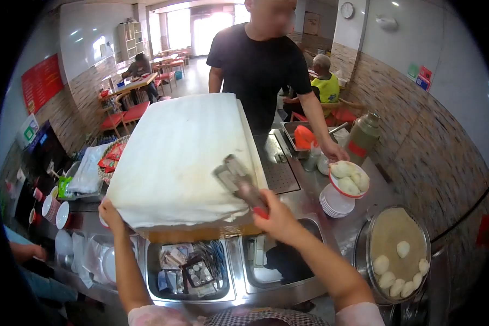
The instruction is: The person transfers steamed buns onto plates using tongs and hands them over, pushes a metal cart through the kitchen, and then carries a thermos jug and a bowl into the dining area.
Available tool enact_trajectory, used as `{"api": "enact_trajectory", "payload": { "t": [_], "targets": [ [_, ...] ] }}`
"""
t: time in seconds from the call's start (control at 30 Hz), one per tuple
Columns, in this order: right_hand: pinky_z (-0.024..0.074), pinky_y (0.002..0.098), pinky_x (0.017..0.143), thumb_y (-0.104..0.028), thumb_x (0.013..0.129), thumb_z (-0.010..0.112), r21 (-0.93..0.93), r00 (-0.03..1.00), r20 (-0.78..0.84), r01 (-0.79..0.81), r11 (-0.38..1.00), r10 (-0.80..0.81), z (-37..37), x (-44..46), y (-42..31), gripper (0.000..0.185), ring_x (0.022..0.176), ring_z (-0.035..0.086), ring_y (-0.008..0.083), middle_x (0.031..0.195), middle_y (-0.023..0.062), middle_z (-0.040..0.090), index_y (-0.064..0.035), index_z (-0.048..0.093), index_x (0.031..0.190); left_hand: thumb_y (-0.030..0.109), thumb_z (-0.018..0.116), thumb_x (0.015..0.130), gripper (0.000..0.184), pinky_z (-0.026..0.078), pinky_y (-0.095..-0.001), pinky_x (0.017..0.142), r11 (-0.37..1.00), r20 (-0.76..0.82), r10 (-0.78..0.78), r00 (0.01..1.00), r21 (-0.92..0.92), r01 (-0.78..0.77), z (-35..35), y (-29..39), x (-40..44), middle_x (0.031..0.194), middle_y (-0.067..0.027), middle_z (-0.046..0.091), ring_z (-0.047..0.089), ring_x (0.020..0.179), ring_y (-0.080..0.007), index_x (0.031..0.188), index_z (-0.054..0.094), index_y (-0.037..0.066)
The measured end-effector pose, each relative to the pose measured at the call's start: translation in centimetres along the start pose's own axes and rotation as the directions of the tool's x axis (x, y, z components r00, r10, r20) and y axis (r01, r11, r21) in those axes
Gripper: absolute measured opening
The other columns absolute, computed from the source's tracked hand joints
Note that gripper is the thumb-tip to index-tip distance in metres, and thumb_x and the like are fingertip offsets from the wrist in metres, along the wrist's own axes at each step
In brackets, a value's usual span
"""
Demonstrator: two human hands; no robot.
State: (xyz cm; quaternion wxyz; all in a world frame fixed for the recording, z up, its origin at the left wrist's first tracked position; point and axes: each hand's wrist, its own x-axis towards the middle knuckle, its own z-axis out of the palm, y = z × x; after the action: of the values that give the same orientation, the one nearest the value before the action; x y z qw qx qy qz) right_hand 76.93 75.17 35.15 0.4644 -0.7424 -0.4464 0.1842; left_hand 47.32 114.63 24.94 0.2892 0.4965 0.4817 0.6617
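Note:
A large box under a thick white cloth (182, 157) fills the middle of the counter. My left hand (112, 214) grips the cloth at its near left corner. In my right hand (280, 217) is a pair of metal tongs (237, 182), blurred by motion, over the box's right side. The box's brown side (195, 232) shows below the cloth. Across the counter, a person in a black T-shirt (258, 70) holds a bowl of white buns (349, 179) with one hand (334, 151), above stacked white plates (336, 202).
A round steamer (399, 255) with several white buns stands at right. Two steel basins (189, 296) in front of me hold cash, coins and other items. A metal flask (364, 133) stands by the wall. Another person's hand (31, 252) enters at left, near bowls (63, 215).

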Motion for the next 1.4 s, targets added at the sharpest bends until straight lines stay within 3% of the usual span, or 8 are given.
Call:
{"api": "enact_trajectory", "payload": {
  "t": [0.13,0.37,0.57,0.8,0.87,0.97,1.2,1.4],
  "targets": [
    [0.0439,0.0382,0.085,-0.018,0.074,0.065,-0.252,0.989,-0.048,0.126,0.960,-0.142,5.0,1.8,-1.7,0.057,0.100,0.054,0.0340,0.114,0.0190,0.045,-0.0005,0.037,0.122,0.028,0.048,0.090,0.030,0.045,-0.0298,0.069,1.000,0.094,-0.013,0.995,0.019,0.011,-1.5,-3.1,6.4,0.084,-0.0069,0.058,0.054,0.076,-0.0156,0.090,0.057,-0.001],
    [0.0420,0.0346,0.091,-0.016,0.075,0.065,0.025,0.981,0.158,0.112,0.993,-0.115,8.3,3.3,-5.6,0.066,0.109,0.051,0.0337,0.132,0.0244,0.033,-0.0003,0.031,0.129,0.032,0.053,0.087,0.034,0.049,-0.0316,0.068,0.920,0.123,-0.238,0.963,-0.289,0.264,-1.7,-5.7,14.0,0.087,-0.0109,0.062,0.060,0.077,-0.0220,0.097,0.058,0.000],
    [0.0470,0.0329,0.081,-0.013,0.074,0.066,0.285,0.952,0.196,0.174,0.943,-0.234,10.5,4.7,-5.4,0.063,0.101,0.056,0.0288,0.124,0.0221,0.037,0.0038,0.033,0.125,0.054,0.036,0.089,0.066,0.033,-0.0447,0.101,0.833,0.315,-0.465,0.827,-0.162,0.530,-0.6,0.1,8.0,0.136,-0.0141,0.038,0.039,0.121,-0.0319,0.135,0.034,0.006],
    [0.0465,0.0331,0.082,-0.026,0.071,0.074,0.345,0.972,-0.134,0.229,0.910,-0.194,2.2,-4.2,2.7,0.072,0.104,0.053,0.0243,0.117,0.0182,0.049,0.0023,0.037,0.126,0.048,0.041,0.086,0.064,0.035,-0.0432,0.097,0.981,0.384,-0.171,0.907,0.152,0.120,3.2,0.8,2.8,0.130,-0.0169,0.042,0.043,0.115,-0.0325,0.132,0.036,0.004],
    [0.0454,0.0331,0.086,-0.019,0.068,0.076,0.118,0.964,-0.249,-0.068,0.991,0.096,-3.3,-10.6,6.6,0.073,0.106,0.051,0.0210,0.118,0.0110,0.048,-0.0018,0.038,0.128,0.046,0.042,0.085,0.064,0.036,-0.0427,0.096,0.973,0.367,-0.090,0.926,0.230,0.003,2.5,0.2,3.1,0.128,-0.0177,0.044,0.045,0.114,-0.0327,0.132,0.037,0.003],
    [0.0437,0.0316,0.085,-0.018,0.073,0.070,0.178,0.649,-0.589,-0.476,0.861,0.481,-10.0,-20.5,10.6,0.058,0.094,0.054,0.0183,0.100,0.0083,0.057,-0.0036,0.043,0.122,0.044,0.044,0.084,0.063,0.037,-0.0421,0.095,0.933,0.363,0.009,0.932,0.333,-0.139,1.8,-1.0,4.4,0.125,-0.0188,0.046,0.046,0.112,-0.0330,0.130,0.038,0.002],
    [0.0451,0.0322,0.072,-0.027,0.075,0.067,0.058,0.173,-0.917,-0.835,0.548,0.360,-19.6,-38.4,14.6,0.039,0.074,0.057,0.0221,0.080,0.0128,0.061,0.0016,0.057,0.101,0.038,0.049,0.082,0.061,0.040,-0.0405,0.091,0.778,0.419,0.151,0.895,0.508,-0.369,-0.5,-3.2,8.3,0.119,-0.0216,0.050,0.050,0.106,-0.0337,0.128,0.040,-0.001],
    [0.0457,0.0326,0.077,-0.029,0.070,0.072,-0.245,0.464,-0.852,-0.764,0.597,0.242,-21.7,-34.3,15.7,0.066,0.089,0.059,0.0277,0.105,0.0178,0.059,0.0002,0.045,0.123,0.034,0.053,0.080,0.060,0.042,-0.0392,0.088,0.647,0.541,0.172,0.823,0.568,-0.508,-3.1,-4.6,10.6,0.114,-0.0240,0.054,0.054,0.102,-0.0343,0.125,0.042,-0.003]
  ]
}}
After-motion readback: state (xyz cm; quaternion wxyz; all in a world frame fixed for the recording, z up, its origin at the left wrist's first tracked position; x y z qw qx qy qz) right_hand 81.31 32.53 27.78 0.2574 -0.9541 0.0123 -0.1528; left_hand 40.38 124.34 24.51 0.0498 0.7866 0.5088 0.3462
